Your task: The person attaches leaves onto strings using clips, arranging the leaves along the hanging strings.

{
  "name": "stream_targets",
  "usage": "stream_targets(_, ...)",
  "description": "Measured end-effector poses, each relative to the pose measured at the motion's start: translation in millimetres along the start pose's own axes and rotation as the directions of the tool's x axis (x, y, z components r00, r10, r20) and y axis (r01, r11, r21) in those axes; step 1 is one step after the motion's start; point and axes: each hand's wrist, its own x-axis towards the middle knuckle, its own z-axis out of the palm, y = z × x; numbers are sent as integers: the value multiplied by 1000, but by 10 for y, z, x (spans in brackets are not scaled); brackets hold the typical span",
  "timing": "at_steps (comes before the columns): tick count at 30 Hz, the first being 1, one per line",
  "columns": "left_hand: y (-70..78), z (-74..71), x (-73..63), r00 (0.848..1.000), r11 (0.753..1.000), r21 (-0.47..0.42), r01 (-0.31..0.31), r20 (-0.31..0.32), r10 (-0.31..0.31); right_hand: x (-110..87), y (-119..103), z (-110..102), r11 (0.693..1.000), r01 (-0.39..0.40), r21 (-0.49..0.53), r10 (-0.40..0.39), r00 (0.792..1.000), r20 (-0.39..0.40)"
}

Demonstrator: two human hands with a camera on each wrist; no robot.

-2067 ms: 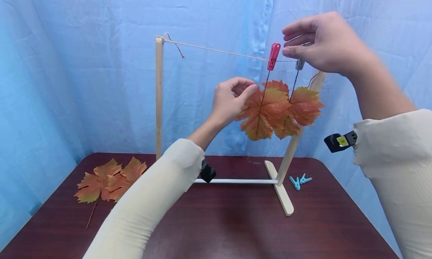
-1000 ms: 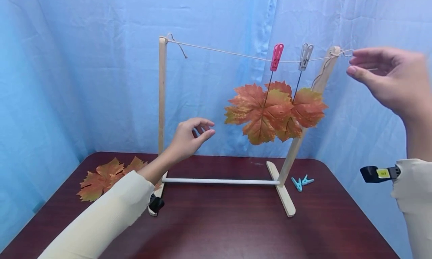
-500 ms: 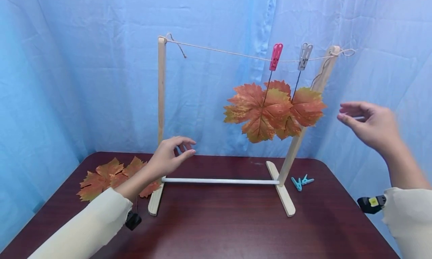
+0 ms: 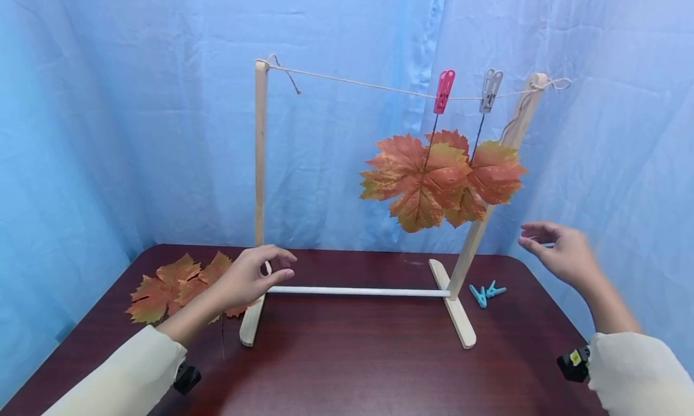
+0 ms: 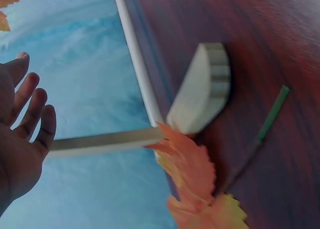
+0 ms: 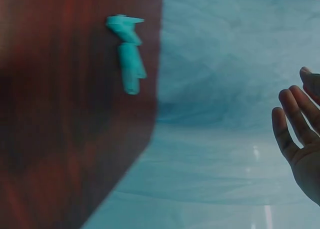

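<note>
My left hand (image 4: pixel 250 276) holds nothing, its fingers loosely bent, in front of the rack's left post and beside the orange maple leaves (image 4: pixel 176 280) lying on the table. My forearm hides part of those leaves. To the right of the rack hovers my right hand (image 4: pixel 561 253), also holding nothing, above and beyond two teal clothespins (image 4: pixel 487 293). On the string, a pink clothespin (image 4: pixel 444 92) and a grey clothespin (image 4: pixel 490 91) each grip a leaf stem. From them hang two orange leaves, the front leaf (image 4: pixel 417 178) partly covering the rear leaf (image 4: pixel 496 172).
The wooden rack has a left post (image 4: pixel 260 151), a right post (image 4: pixel 472 241) and a white crossbar (image 4: pixel 358 291) low down. Its string (image 4: pixel 347 80) slopes down to the right before rising. A dark red table (image 4: pixel 368 368) carries everything, with a blue curtain (image 4: pixel 336 181) behind.
Both hands have come away from the hanging leaves. My left hand moved left and down toward the table leaves; my right passed the string's right end, then dropped toward the teal clothespins.
</note>
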Motion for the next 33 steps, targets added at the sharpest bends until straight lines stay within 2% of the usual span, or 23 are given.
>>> stream_targets(4, -94, -13, -121, 1000, 1000, 2, 26, 14, -26, -77, 101, 195, 1000, -27, 6, 27, 998, 56)
stream_targets(8, -185, -48, -249, 996, 997, 2, 78, 47, -78, -148, 193, 357, 999, -31, 34, 28, 996, 89)
stream_targets(14, -364, -135, -416, 984, 990, 2, 141, 112, -141, -238, 300, 525, 997, -44, 57, 36, 991, 131)
stream_targets(17, -454, -198, -505, 969, 980, -7, 199, 152, -196, -274, 331, 602, 994, -68, 90, 53, 984, 168)
stream_targets(20, -542, -264, -580, 956, 972, 27, 234, 174, -235, -304, 357, 675, 987, -99, 126, 72, 976, 204)
stream_targets(24, -652, -347, -654, 946, 965, 103, 242, 196, -258, -351, 383, 759, 975, -157, 158, 116, 964, 240)
stream_targets(28, -728, -412, -702, 931, 961, 115, 253, 242, -274, -388, 395, 824, 969, -187, 164, 140, 954, 265)
stream_targets(30, -746, -438, -720, 920, 960, 105, 258, 276, -278, -395, 400, 849, 966, -195, 172, 144, 951, 272)
stream_targets(33, -759, -474, -748, 893, 957, 66, 281, 349, -286, -398, 409, 879, 961, -209, 182, 154, 949, 276)
